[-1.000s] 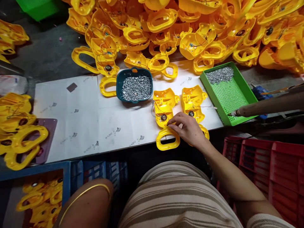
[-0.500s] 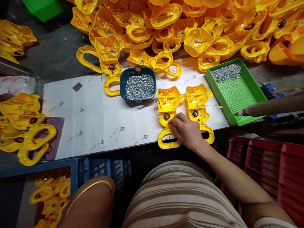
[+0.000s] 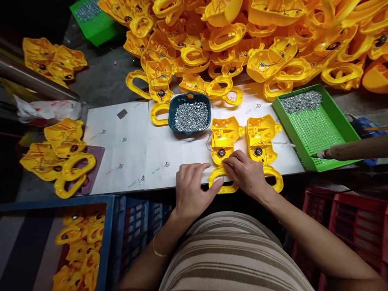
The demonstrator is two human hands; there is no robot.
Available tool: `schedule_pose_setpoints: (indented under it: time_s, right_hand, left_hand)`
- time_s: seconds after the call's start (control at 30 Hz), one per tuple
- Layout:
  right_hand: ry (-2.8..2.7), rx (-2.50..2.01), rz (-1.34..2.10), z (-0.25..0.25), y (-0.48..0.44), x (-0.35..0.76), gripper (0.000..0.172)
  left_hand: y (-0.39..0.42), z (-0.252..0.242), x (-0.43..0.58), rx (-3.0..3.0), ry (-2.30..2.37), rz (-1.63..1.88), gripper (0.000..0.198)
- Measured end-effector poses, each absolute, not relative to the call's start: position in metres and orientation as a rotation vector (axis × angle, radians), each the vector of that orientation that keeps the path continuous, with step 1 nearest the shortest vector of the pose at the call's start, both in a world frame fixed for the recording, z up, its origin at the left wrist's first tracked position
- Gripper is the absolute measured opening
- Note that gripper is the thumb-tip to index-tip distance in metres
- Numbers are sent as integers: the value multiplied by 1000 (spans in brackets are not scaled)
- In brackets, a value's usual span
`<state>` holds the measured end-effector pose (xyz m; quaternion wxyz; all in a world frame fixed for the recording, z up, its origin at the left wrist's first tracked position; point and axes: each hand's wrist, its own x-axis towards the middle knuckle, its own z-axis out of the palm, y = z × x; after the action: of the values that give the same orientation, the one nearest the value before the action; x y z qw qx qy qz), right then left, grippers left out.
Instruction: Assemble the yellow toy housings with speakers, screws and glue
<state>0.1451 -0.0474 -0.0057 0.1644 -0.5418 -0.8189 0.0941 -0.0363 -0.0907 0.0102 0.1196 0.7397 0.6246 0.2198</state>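
Note:
An open yellow plastic shell (image 3: 226, 131) lies inside up on the white-covered bench, with a round speaker (image 3: 221, 152), thin wires and a loop handle. My right hand (image 3: 248, 176) rests at the joint of its body and handle, fingertips pinched together; whatever is between them is hidden. My left hand (image 3: 190, 190) is open beside the handle's left side, thumb and fingers apart, the thumb close to the loop. A second yellow shell (image 3: 262, 131) of the same kind lies just to the right, partly behind my right hand, its wire stretching toward the green tray.
A dark teal basket (image 3: 171, 113) of small screws stands behind the shells. On the right is a green tray (image 3: 329, 135) with screws, crossed by a rod-shaped tool (image 3: 360, 148). Yellow shells (image 3: 227, 36) are heaped behind; a blue crate (image 3: 110, 234) stands lower left.
My left hand has come up from below the bench edge to the handle of the nearer shell, opening its fingers. My right hand stays pinched at the same shell. The view has shifted left.

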Motion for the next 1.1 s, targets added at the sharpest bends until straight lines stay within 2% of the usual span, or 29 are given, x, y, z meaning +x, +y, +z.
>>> schedule_pose_setpoints:
  time_s: [0.17, 0.37, 0.47, 0.6, 0.73, 0.83, 1.0, 1.1]
  right_hand:
    - [-2372, -1518, 97, -10, -47, 142, 20]
    - [-2470, -1433, 43, -14, -48, 147, 21]
    - [-2469, -1300, 72, -14, -54, 155, 21]
    - [-2544, -1218, 117, -18, -68, 161, 34]
    - [-2606, -1216, 97, -19, -73, 162, 39]
    - [-2559, -1168, 142, -12, -65, 165, 35]
    - [-2332, -1154, 266, -1, -44, 173, 26]
    - [-2220, -1174, 402, 3, -30, 171, 26]
  left_hand:
    - [-86, -11, -25, 2234, 1847, 371, 30]
    - [-80, -13, -20, 2219, 1768, 384, 14]
    - [-80, -13, -18, 2198, 1793, 465, 16]
    - [-81, -15, -14, 2159, 1794, 522, 17]
    - [-82, -15, -16, 2153, 1788, 508, 18]
    - [-74, -13, -27, 2065, 1708, 544, 24]
    - [-34, -9, -46, 1552, 1802, 827, 36]
    - [-9, -9, -44, 1460, 1708, 845, 35]
